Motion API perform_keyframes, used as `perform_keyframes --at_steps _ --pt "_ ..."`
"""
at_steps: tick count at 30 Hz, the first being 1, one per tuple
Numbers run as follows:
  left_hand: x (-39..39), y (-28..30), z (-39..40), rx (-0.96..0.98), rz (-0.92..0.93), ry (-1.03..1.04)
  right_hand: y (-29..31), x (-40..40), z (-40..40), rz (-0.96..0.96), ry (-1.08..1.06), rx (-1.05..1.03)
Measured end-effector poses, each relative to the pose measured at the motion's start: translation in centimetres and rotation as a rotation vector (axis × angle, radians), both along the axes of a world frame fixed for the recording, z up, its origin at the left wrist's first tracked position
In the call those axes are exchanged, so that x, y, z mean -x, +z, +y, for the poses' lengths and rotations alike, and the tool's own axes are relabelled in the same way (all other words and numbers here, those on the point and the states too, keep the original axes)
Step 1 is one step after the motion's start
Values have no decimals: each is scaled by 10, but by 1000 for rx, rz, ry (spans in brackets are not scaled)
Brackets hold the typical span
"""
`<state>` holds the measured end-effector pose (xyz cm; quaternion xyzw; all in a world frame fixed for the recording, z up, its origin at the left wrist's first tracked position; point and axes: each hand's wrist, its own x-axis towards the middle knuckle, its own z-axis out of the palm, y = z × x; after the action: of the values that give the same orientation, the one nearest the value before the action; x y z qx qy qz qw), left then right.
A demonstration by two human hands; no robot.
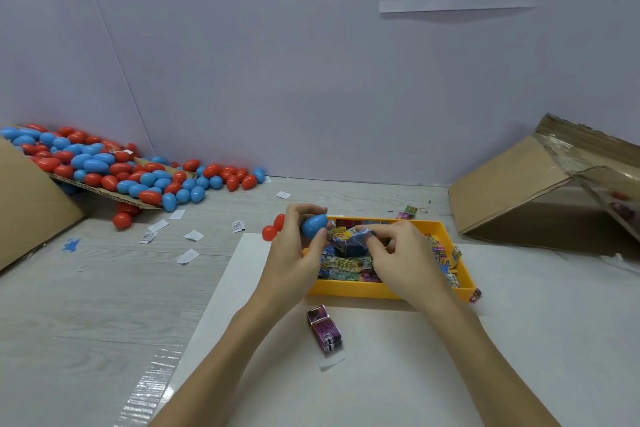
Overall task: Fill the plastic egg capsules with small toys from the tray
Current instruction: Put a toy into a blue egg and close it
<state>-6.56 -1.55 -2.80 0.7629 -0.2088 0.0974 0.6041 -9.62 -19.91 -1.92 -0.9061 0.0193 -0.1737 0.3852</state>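
Both forearms reach in from the bottom edge, over a white sheet (398,374) on the table (86,288), where a purple packet (325,329) lies just short of the yellow tray (349,289). Left hand (294,250) has its fingers curled round a blue egg (314,225), held above the tray's far left corner. Right hand (401,253) pinches a blue wrapped toy (351,243) between thumb and fingertips, just beside the egg and over the heap of toy packets (346,267) filling the tray. Two red eggs (273,227) sit on the table behind the left hand. Far left, a pile of red and blue eggs (114,170) spills from a cardboard box (31,204), with paper slips (188,256) scattered near it. Another tipped box (540,191) stands at the right.
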Motion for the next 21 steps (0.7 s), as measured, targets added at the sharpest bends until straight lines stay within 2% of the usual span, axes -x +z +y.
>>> perform_keyframes --at_steps 5,8,11,14,17,21 --pt "7 4 -2 13 29 -54 3 3 1 -121 21 -132" --pt "9 5 -5 -29 -51 -20 2 3 3 -96 112 -249" --pt "7 4 -6 -61 -86 20 2 4 6 -76 185 -276" --pt "5 5 -4 -38 -26 33 2 5 7 -49 212 -277" --pt "5 6 -2 10 50 33 0 4 9 -75 151 -341" --pt "4 8 -2 17 63 38 3 4 9 -139 90 -437"
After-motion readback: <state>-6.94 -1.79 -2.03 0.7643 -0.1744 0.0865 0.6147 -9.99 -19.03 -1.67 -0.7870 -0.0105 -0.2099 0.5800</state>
